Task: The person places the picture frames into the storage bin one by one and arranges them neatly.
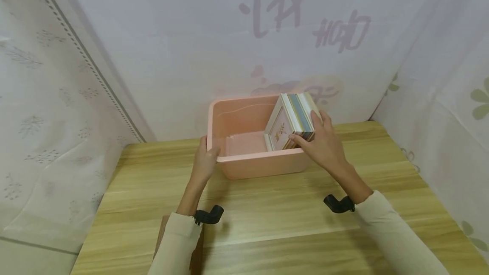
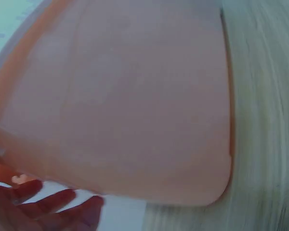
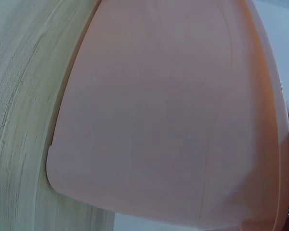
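A pink plastic basin [image 1: 263, 162] stands on the table near the back wall. My left hand [image 1: 204, 160] grips its left rim, thumb over the edge and fingers outside; in the left wrist view those fingers [image 2: 62, 207] lie along the basin's outer wall [image 2: 135, 106]. Inside, at the right end, several picture frames [image 1: 292, 118] stand tilted and pressed together, the front one white with a plant picture. My right hand [image 1: 324, 143] holds this stack, thumb at the front corner, fingers on the far right side. The right wrist view is mostly filled by the basin's wall [image 3: 154, 115].
Beneath my left forearm lies a brown flat object [image 1: 197, 251], largely covered by the sleeve. The wood-grain table [image 1: 267, 215] ends at a pale printed curtain [image 1: 183, 54] behind the basin, with more curtains at both sides.
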{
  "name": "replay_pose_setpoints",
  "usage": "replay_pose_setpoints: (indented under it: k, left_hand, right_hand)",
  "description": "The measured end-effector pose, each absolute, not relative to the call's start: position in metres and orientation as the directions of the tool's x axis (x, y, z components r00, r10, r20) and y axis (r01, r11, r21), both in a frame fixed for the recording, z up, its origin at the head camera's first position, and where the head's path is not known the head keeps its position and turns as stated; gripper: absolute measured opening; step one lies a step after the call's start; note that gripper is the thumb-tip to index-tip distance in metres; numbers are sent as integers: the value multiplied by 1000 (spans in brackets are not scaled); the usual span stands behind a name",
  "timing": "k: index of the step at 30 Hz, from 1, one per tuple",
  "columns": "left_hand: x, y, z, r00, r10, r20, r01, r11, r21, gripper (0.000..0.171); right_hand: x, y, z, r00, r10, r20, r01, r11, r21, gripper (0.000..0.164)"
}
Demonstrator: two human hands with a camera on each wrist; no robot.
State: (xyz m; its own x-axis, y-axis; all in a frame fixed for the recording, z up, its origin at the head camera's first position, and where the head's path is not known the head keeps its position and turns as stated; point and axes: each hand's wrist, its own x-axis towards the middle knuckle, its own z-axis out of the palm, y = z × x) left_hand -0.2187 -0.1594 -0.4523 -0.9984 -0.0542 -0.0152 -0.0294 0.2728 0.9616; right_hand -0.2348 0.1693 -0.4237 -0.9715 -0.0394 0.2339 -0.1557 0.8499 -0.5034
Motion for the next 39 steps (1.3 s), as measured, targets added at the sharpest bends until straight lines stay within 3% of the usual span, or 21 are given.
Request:
replay_pose_setpoints:
  k: [4,9,12,19,23,30,39]
  left_hand:
    - [-211,-166,-449,-999,-10,-42,-42,435,899,50]
    - [-191,-180,-451,-999,47,-22,9,578,816,67]
    - [-171,-193,-455,-997,45,-67,-23,638,769,70]
    - [-123,-218,-476,-981,-21,-195,-111,880,463,87]
    - [-102,-227,-490,-963,-36,-266,-129,932,339,93]
    - [-79,-226,-503,-922,-62,-382,-184,938,292,103]
    - [-72,-215,-505,-944,-49,-325,-138,957,256,104]
  right_hand:
    - [-235,169,-424,-968,-48,248,-167,857,-488,100]
    - [-235,169,-425,-969,-38,245,-157,860,-486,100]
    - [-235,169,-426,-968,-37,248,-157,861,-483,99]
    - [-235,170,-427,-957,-37,288,-173,869,-463,95]
    - [-237,170,-427,-959,-37,280,-169,869,-465,97]
    - [-238,167,-426,-958,-35,285,-169,869,-464,96]
    - [-238,167,-427,-960,-35,277,-168,865,-473,96]
